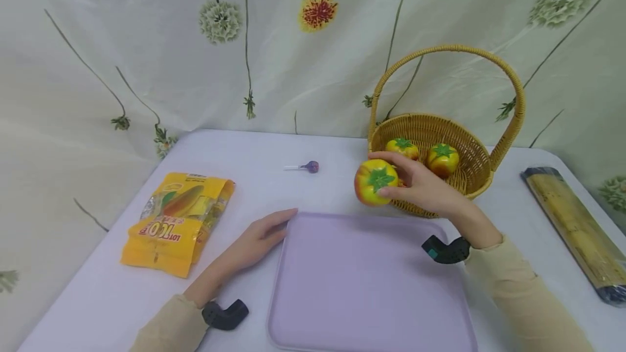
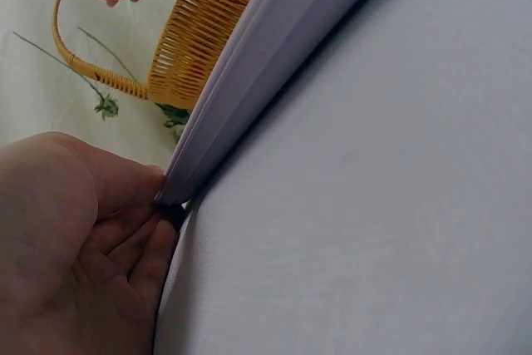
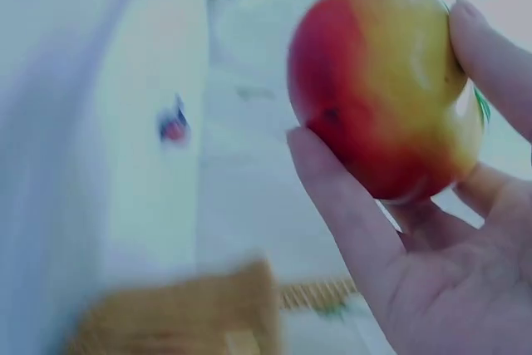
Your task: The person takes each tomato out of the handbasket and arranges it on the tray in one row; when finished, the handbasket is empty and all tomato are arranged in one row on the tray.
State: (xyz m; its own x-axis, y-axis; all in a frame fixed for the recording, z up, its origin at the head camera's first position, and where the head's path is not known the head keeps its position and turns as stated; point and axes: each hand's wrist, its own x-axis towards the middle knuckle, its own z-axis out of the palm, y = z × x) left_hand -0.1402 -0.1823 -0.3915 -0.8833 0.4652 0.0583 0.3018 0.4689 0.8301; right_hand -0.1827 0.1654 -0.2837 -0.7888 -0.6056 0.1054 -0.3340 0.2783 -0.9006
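My right hand grips a glossy yellow-and-red persimmon with a green leafy top, just in front of the wicker basket. In the right wrist view, fingers and thumb press the persimmon from opposite sides. Two similar persimmons lie inside the basket, one at the left and one at the right; part of the inside is hidden by the hand. At the far-left corner of the lilac tray, my left hand holds the edge, its thumb against the tray wall and other fingers bent.
A yellow candy bag with a mango picture lies on the left of the white table. Toward the back is a wrapped lollipop. A long plastic-wrapped roll lies along the right edge. Over the basket rises a tall arched handle.
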